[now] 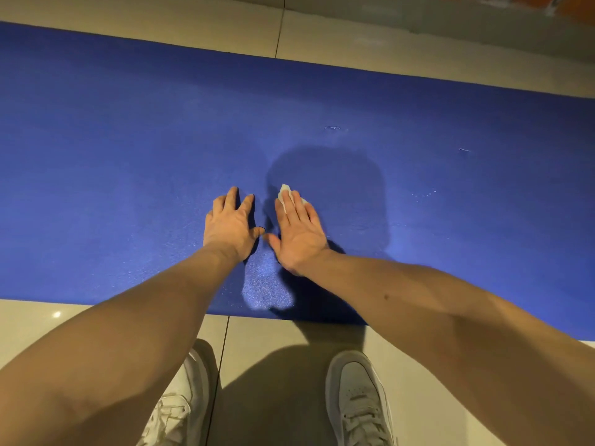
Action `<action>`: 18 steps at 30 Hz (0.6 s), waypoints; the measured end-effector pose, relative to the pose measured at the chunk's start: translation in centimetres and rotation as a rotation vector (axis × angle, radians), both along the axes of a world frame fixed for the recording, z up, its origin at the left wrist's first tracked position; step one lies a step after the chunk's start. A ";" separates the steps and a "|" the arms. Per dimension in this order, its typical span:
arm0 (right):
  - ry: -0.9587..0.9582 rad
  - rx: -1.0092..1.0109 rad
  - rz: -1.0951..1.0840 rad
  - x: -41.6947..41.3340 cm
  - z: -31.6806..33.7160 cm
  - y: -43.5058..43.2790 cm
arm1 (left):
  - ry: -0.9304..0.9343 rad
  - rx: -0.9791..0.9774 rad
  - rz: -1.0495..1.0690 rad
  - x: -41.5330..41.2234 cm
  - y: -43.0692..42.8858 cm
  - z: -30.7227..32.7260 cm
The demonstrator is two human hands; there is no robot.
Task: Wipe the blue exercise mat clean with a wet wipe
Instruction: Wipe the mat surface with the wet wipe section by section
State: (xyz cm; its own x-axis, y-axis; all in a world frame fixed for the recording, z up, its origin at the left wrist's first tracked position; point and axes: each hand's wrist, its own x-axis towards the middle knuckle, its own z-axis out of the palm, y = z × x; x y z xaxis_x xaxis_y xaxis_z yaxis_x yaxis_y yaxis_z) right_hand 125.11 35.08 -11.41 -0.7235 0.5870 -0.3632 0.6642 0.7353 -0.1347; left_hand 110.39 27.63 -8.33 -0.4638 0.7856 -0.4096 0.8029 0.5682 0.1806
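Note:
The blue exercise mat (128, 162) lies flat across the tiled floor, filling the middle of the head view. My right hand (299, 233) lies flat on the mat with straight fingers, pressing a small white wet wipe (285, 194) under its fingertips; only the wipe's far end shows. My left hand (230, 225) rests palm down on the mat just left of it, fingers spread and holding nothing. A few pale specks and lint threads (331, 128) sit on the mat farther right.
Beige floor tiles (322, 37) border the mat at the far side and near side. My two white sneakers (357, 400) stand on the tiles just short of the mat's near edge. A wall base runs along the top right.

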 end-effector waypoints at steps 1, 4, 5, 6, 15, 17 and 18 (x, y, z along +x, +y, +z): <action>0.022 -0.009 0.028 0.3 -0.1 0.6 | 0.005 -0.009 -0.004 0.0 0.1 0.0; 0.050 -0.024 -0.035 2.0 -0.2 3.8 | 0.009 -0.025 -0.010 0.0 0.0 -0.2; 0.032 -0.004 -0.111 2.7 -0.1 5.1 | 0.009 -0.028 -0.009 0.0 -0.1 -0.2; -0.001 0.018 -0.186 3.2 0.0 6.3 | 0.011 -0.031 -0.010 0.0 -0.1 -0.3; 0.069 -0.058 -0.133 -1.8 0.3 3.1 | 0.030 0.038 -0.009 -0.9 0.4 -0.2; 0.045 -0.068 0.020 -2.6 0.1 2.4 | 0.036 0.065 0.003 -1.1 0.7 -0.3; 0.042 -0.068 0.059 -2.6 -0.1 2.6 | 0.036 0.075 0.008 -1.2 0.8 -0.4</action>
